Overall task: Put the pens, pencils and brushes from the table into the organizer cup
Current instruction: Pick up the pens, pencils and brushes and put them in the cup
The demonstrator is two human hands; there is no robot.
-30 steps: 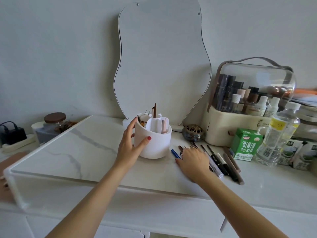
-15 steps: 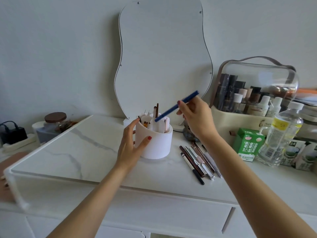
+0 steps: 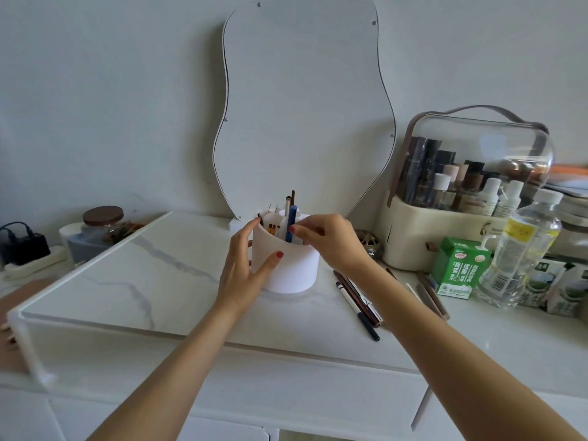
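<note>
Fingers (image 3: pixel 305 229) of the right hand (image 3: pixel 331 240) are pinching around the blue pen (image 3: pixel 290 224), which is standing nearly upright in the white organizer cup (image 3: pixel 292 265) with its top poking above the rim. Whether the fingertips are truly gripping the pen or just touching it is hard to tell, as the thumb is partly covering the contact. The left hand (image 3: pixel 245 268) is wrapping the cup's left side, thumb pressing the front wall and index finger reaching up to the rim, steadying it on the white marble counter (image 3: pixel 159 281). Several thin brushes and pencils (image 3: pixel 291 202) are already standing in the cup's compartments. To the right of the cup, a loose bunch of pens and pencils (image 3: pixel 358 297) is lying on the counter, partly hidden under the right forearm, with two brown pencils (image 3: pixel 432 297) lying further right, near a green drink carton (image 3: pixel 458 265). A clear water bottle (image 3: pixel 518 246) is standing just beside the carton.
</note>
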